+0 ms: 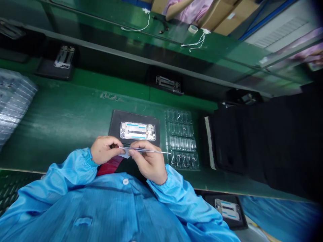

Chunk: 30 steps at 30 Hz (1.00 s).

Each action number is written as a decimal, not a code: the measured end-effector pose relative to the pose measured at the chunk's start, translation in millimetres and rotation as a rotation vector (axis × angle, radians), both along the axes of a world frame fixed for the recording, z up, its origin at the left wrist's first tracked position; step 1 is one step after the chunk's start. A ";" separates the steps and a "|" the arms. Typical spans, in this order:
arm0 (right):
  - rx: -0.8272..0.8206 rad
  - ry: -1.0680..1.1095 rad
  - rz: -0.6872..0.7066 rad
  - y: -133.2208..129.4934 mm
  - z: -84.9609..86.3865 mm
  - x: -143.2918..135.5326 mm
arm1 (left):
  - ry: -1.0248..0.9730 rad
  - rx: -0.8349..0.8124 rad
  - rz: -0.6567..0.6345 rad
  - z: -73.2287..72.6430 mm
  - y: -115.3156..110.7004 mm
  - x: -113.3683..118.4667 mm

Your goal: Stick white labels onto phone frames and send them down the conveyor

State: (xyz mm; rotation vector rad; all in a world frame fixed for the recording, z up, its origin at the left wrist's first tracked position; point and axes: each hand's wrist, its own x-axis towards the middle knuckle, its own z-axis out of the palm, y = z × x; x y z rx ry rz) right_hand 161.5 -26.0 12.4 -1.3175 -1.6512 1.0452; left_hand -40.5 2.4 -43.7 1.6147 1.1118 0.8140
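My right hand point(148, 159) is closed around a pair of slim metal tweezers point(165, 152), whose long shafts lie nearly level across my fingers. The tweezers' left end meets the fingertips of my left hand point(107, 149). That hand is pinched on a small pale sheet point(125, 154), which hangs between both hands. Any small part at the tweezer tips is too tiny to make out. Just beyond my hands, an opened phone body point(137, 131) with blue strips and a dark ribbon cable lies on a black pad point(136, 116).
A clear blister tray point(180, 137) with small parts sits right of the pad. Further right rises a black stack point(237, 137). Stacked clear trays point(15, 101) stand at left. More phone bodies point(168, 84) lie on pads along a dark strip. A co-worker's arms point(188, 10) show across the bench.
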 end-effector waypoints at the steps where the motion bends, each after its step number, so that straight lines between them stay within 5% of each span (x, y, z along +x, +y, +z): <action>1: -0.001 -0.001 0.002 0.2 -0.2 -0.1 | 0.000 0.002 -0.001 0.0 -0.2 -0.1; 22: -0.175 0.206 -0.008 9.0 -4.1 -0.5 | 0.037 -0.008 0.036 1.0 -1.5 -4.9; 25: -0.216 0.226 -0.049 30.7 -16.1 -1.9 | 0.099 -0.020 0.175 -3.7 3.1 -26.0; 30: -0.281 0.146 -0.081 71.7 -56.0 -7.2 | 0.135 -0.007 0.610 -24.3 23.9 -79.1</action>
